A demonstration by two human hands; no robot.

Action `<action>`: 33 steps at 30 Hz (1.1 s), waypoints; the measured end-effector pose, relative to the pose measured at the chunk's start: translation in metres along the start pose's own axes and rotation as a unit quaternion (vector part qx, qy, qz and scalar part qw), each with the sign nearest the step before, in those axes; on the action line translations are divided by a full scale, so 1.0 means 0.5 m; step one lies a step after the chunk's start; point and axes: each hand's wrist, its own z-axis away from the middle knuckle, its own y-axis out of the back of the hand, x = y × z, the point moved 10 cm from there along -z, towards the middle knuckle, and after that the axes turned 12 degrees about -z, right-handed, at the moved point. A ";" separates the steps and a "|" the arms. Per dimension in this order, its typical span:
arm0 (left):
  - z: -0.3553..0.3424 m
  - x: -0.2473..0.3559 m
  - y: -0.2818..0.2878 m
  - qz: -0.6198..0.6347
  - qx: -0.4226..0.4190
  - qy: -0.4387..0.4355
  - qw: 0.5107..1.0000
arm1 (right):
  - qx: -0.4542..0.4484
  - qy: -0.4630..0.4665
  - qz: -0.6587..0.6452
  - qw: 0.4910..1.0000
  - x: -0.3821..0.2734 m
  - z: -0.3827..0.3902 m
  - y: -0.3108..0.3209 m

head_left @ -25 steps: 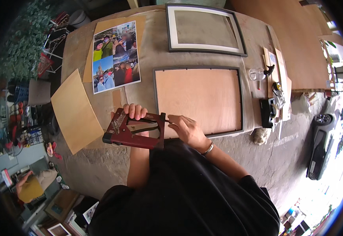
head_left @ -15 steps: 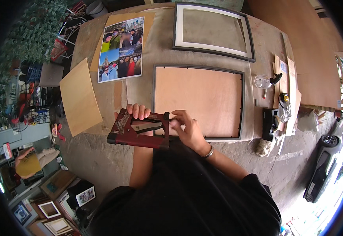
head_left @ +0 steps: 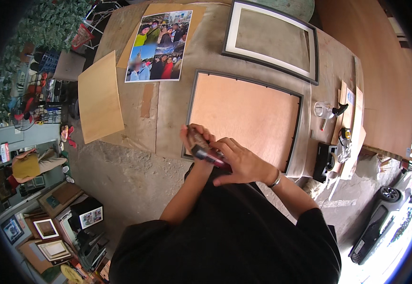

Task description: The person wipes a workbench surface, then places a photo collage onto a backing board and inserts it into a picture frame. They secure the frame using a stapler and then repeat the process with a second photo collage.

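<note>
My left hand (head_left: 197,132) is closed around a dark red staple gun (head_left: 210,155), which is tipped edge-on and a little blurred. The fingers of my right hand (head_left: 248,163) curl over the tool's other end, with the thumb stretched out below. Both hands are at the near edge of a dark picture frame (head_left: 299,124) lying on the worktable (head_left: 168,113). A light plywood backing panel (head_left: 244,109) fills that frame, and small dark tabs line its inner edges.
Beyond lies a second dark frame (head_left: 317,57) with a white mat. A photo collage (head_left: 156,47) and a brown board (head_left: 100,99) are at left. On the right are a clear jar (head_left: 322,110), a black tape dispenser (head_left: 324,161) and wood strips (head_left: 357,113). A person (head_left: 26,165) is at far left.
The staple gun has turned from flat side up to edge-on and moved right. My right hand has come over its end. The whole view has shifted and rotated slightly.
</note>
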 end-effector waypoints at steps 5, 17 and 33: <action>-0.044 -0.147 0.115 0.005 0.110 0.073 0.991 | 0.014 -0.239 -0.067 0.969 0.239 0.027 -0.002; -0.304 -0.060 0.132 -0.826 0.002 -0.191 0.530 | -0.123 -0.373 0.279 0.876 0.447 -0.188 0.217; -0.266 -0.083 0.110 -0.828 -0.002 -0.158 0.537 | -0.162 -0.394 0.332 0.842 0.469 -0.205 0.188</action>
